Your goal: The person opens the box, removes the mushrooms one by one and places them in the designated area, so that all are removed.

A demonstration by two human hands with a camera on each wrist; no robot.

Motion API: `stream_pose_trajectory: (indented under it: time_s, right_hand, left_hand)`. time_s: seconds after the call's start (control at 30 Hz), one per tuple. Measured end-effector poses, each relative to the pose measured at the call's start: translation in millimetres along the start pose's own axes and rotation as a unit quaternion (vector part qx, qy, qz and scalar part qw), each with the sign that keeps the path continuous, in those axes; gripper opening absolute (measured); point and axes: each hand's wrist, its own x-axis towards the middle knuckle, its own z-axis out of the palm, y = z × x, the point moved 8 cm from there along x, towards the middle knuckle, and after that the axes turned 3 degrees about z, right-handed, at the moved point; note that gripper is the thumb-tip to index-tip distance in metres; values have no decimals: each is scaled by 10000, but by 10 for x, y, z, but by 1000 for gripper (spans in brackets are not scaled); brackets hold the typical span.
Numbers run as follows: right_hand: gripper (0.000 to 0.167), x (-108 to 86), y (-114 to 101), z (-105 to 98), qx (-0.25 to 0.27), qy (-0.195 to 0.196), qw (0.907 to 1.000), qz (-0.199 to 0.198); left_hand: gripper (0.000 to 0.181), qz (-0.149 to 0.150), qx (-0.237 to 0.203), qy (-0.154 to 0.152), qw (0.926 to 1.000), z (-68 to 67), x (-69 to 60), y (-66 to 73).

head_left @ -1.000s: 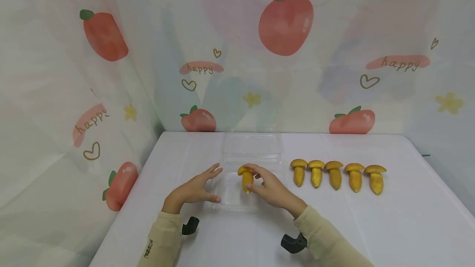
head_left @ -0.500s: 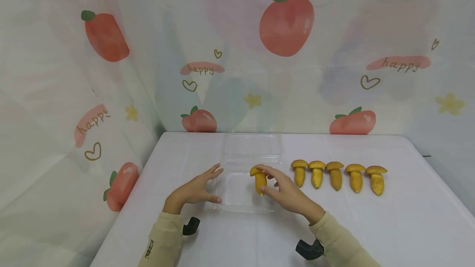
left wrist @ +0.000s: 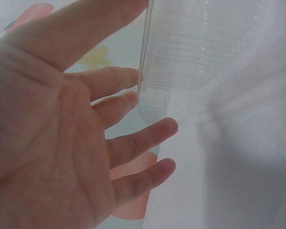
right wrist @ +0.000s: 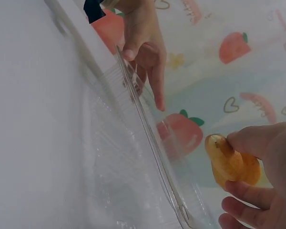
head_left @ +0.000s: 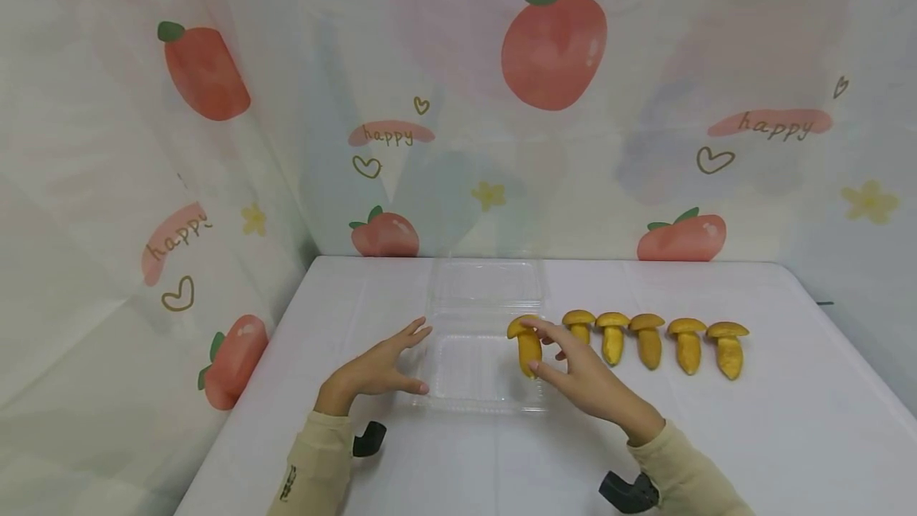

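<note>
My right hand (head_left: 595, 386) pinches a yellow mushroom (head_left: 528, 349) between thumb and fingers, over the right part of an open clear plastic clamshell box (head_left: 469, 373). In the right wrist view the pale stem end of this mushroom (right wrist: 221, 157) faces the camera, above the box rim. At the box's left side stands my left hand (head_left: 368, 373), thumb and fingers spread. Seen from the left wrist, its fingers (left wrist: 119, 78) reach to the box's edge; whether they touch it I cannot tell. That hand holds nothing.
Several more yellow mushrooms (head_left: 648, 341) lie in a row on the white table (head_left: 788, 420), right of the box. The raised or folded-back lid (head_left: 487, 281) is at the far side. A printed curtain (head_left: 458, 62) closes off the back and left.
My right hand has moved right with the mushroom, from the middle of the box to its right side, now partly covering the nearest mushroom of the row. The left hand has stayed put.
</note>
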Motion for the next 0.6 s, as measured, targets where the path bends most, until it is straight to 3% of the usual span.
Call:
stream_pose_trajectory:
  time_s: [0.3,0.6]
  right_hand:
    - [57,-94,111,-137,-15,61,9999,148]
    - [54,-170,153,-306,-106,291,9995,-81]
  left_hand:
    - [99,-4,12,-12,10000,2,-8,4]
    - [98,15,42,0,10000,2,-4,-9]
